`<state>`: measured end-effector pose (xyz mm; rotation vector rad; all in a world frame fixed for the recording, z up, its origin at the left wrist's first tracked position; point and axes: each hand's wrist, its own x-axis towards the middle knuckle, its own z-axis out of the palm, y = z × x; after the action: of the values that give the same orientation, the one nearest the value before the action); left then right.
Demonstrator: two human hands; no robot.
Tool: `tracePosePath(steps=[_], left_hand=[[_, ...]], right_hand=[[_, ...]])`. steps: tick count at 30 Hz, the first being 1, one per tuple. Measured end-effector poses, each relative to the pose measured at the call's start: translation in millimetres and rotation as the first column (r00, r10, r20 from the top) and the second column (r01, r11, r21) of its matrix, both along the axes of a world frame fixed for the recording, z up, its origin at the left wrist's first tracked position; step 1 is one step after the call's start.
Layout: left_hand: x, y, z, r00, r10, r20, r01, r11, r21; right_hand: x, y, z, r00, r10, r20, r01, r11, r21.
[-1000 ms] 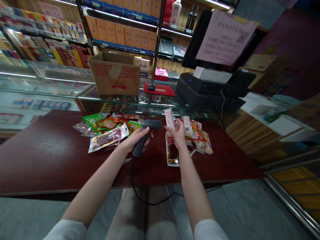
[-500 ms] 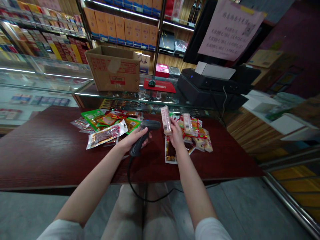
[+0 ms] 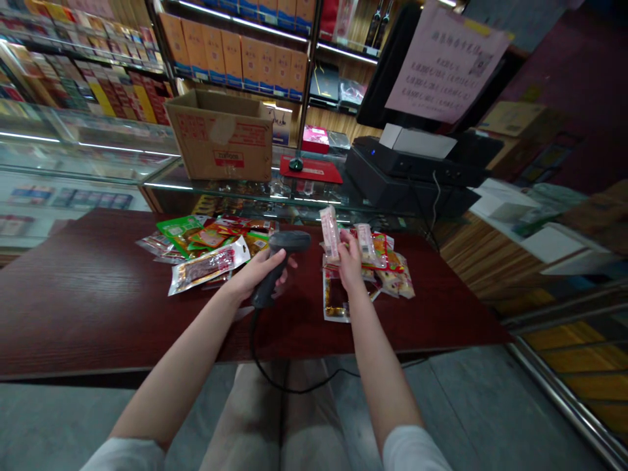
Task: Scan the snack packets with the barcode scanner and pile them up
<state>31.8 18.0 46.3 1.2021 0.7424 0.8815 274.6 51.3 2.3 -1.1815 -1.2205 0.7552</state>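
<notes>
The left hand (image 3: 262,269) grips the black scanner (image 3: 290,241) by its handle, its head turned rightward to the pale slim packet (image 3: 330,230). The right hand (image 3: 349,260), the nearer of the 2, grasps that packet by its lower end at the right-hand pile (image 3: 400,278) (whether they touch, I cannot tell). The packet's long axis runs mostly away from the person, across the scanner's head, with a gap between.
</notes>
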Motion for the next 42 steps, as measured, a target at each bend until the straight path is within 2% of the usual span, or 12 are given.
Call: tracePosePath(steps=[2, 5, 9, 11, 14, 16, 18, 22, 25, 31, 36, 42], left_hand=[[-17.7, 4.1, 8.6, 0.991, 0.122, -0.046, -0.122, 0.992, 0.015], [-53.5, 14.9, 13.9, 0.935, 0.338, -0.111, -0.342, 0.94, -0.014], [-94.3, 27.7, 7.6, 0.882, 0.455, -0.123, -0.47, 0.869, -0.156], [-102.8, 32.0, 3.3, 0.87, 0.479, -0.118, -0.493, 0.838, -0.234], [-99.9, 39.9, -0.4, 0.866, 0.488, -0.108, -0.496, 0.813, -0.306], [-91.2, 47.6, -1.2, 0.879, 0.47, -0.078, -0.469, 0.826, -0.312], [-80.3, 56.3, -1.5, 0.894, 0.446, -0.043, -0.437, 0.846, -0.306], [-58.8, 70.2, -2.7, 0.92, 0.387, 0.066, -0.346, 0.879, -0.326], [-46.0, 75.3, -3.2, 0.925, 0.334, 0.18, -0.245, 0.888, -0.389], [-44.4, 75.3, 1.1, 0.901, 0.317, 0.296, -0.183, 0.897, -0.402], [-73.7, 68.4, 1.8, 0.891, 0.263, 0.369, -0.16, 0.945, -0.286], [-85.2, 58.6, -7.9, 0.901, 0.222, 0.373, -0.133, 0.959, -0.251]], right_hand=[[14.7, -1.1, 12.3, 0.954, -0.197, 0.228, 0.167, 0.975, 0.145], [40.1, -1.1, 31.2, 0.716, -0.394, 0.577, 0.274, 0.918, 0.286], [64.0, -2.3, 41.4, 0.377, -0.368, 0.85, 0.328, 0.911, 0.249], [67.2, -4.4, 42.4, 0.306, -0.322, 0.896, 0.357, 0.911, 0.206], [60.0, -7.2, 46.2, 0.282, -0.348, 0.894, 0.404, 0.889, 0.218], [46.1, -6.8, 49.2, 0.291, -0.381, 0.878, 0.397, 0.883, 0.251], [24.3, -3.2, 48.5, 0.367, -0.356, 0.859, 0.322, 0.915, 0.242], [-37.1, 14.5, 27.8, 0.729, -0.019, 0.684, 0.011, 1.0, 0.016], [-80.6, 32.2, 5.3, 0.923, 0.21, 0.322, -0.164, 0.973, -0.165], [-105.2, 49.6, -7.3, 0.978, 0.161, 0.129, -0.133, 0.97, -0.201], [-73.8, 48.1, 5.0, 0.995, 0.074, -0.074, -0.089, 0.97, -0.228], [-31.1, 47.1, 14.2, 0.904, -0.066, -0.422, -0.007, 0.985, -0.171]])
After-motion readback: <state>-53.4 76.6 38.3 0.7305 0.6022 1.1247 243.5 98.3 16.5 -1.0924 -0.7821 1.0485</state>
